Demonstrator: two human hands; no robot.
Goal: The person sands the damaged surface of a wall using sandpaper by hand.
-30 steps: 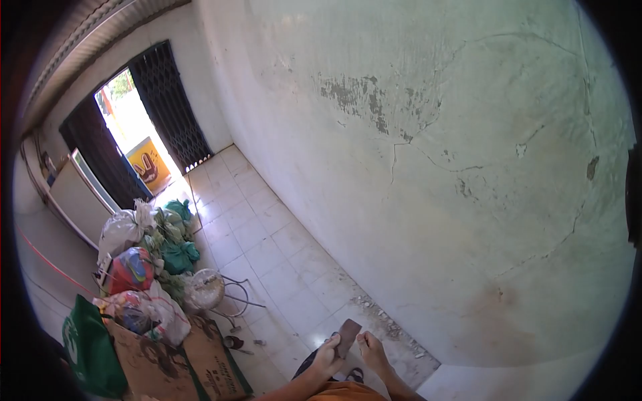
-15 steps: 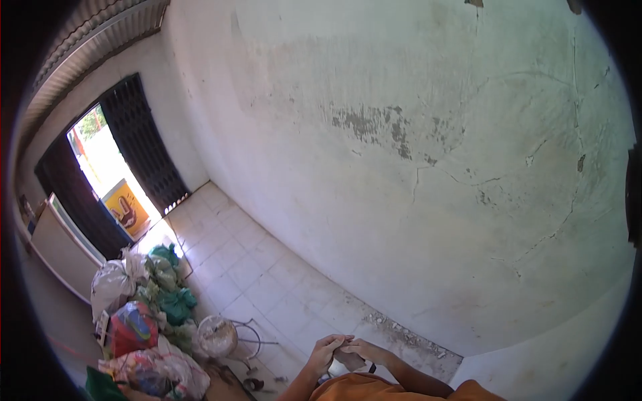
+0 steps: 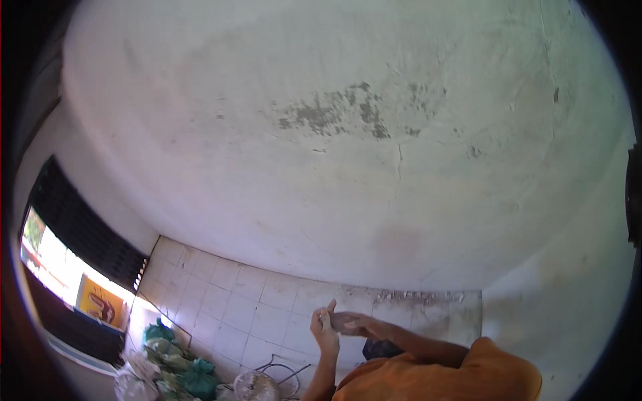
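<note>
Left forearm point(image 3: 326, 366) nearly upright, a person lifts the left hand point(image 3: 324, 323) with one digit pointing up, as the right forearm point(image 3: 424, 345) slants across, bringing the right hand point(image 3: 366, 326) close beside it.

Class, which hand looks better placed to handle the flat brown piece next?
Probably the right hand: it lies partly over the flat brown piece, while the left hand sits at the opposite end.
</note>
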